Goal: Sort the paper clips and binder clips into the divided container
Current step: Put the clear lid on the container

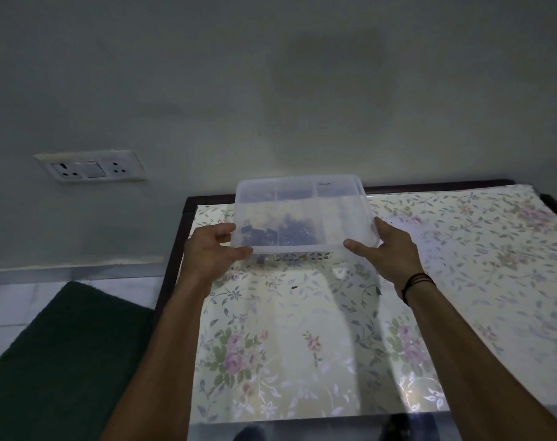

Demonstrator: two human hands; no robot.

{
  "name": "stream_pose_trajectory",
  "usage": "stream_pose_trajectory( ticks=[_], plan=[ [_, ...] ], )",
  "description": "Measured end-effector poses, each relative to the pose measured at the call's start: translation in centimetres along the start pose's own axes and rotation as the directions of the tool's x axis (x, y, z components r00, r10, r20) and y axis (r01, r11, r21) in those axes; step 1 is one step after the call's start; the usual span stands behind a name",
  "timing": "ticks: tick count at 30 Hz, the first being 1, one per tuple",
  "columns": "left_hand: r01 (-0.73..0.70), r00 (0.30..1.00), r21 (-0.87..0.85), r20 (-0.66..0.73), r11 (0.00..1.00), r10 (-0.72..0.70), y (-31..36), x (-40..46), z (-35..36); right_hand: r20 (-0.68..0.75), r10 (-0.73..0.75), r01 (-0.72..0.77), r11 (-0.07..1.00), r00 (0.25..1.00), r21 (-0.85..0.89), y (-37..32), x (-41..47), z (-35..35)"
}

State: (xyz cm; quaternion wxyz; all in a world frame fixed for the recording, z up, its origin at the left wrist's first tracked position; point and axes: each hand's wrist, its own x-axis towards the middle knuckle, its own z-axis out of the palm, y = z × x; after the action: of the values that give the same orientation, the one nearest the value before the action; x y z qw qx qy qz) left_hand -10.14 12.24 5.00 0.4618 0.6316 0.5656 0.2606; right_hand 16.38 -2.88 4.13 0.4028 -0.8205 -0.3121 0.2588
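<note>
A clear plastic divided container (pixel 334 224) is held above the far part of the floral-covered table (pixel 302 329), tilted so its underside faces me. Dark binder clips (pixel 261 235) and a heap of paper clips (pixel 298 232) show blurred through the plastic in neighbouring compartments. My left hand (pixel 212 249) grips the container's near left corner, thumb along the near edge. On the near right corner, my right hand (pixel 385 249) holds it the same way. A few dark pieces lie on the table just under the container's near edge (pixel 263 260).
The table stands against a grey wall with a socket plate (pixel 91 168) at the left. A dark green mat (pixel 57 361) lies on the tiled floor left of the table. A dark cord bracelet (pixel 417 283) is on my right wrist.
</note>
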Motion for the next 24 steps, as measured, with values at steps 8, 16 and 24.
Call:
stream_pose_trajectory(
  ticks=[8,16,24],
  plan=[
    [0.0,0.982,-0.08,-0.186,0.997,-0.015,0.3,-0.2,1.2,-0.021,-0.04,0.04,0.999,0.999,0.031,-0.2,0.0,0.1],
    [-0.007,0.962,-0.147,-0.27,0.989,-0.033,0.4,0.2,1.2,-0.078,-0.098,0.1,0.995,0.992,0.018,-0.9,0.0,0.3],
    [0.001,0.98,-0.081,-0.199,0.997,-0.017,-1.0,0.6,1.9,-0.088,-0.075,0.064,0.99,0.993,-0.125,0.0,0.8,0.8]
  ],
)
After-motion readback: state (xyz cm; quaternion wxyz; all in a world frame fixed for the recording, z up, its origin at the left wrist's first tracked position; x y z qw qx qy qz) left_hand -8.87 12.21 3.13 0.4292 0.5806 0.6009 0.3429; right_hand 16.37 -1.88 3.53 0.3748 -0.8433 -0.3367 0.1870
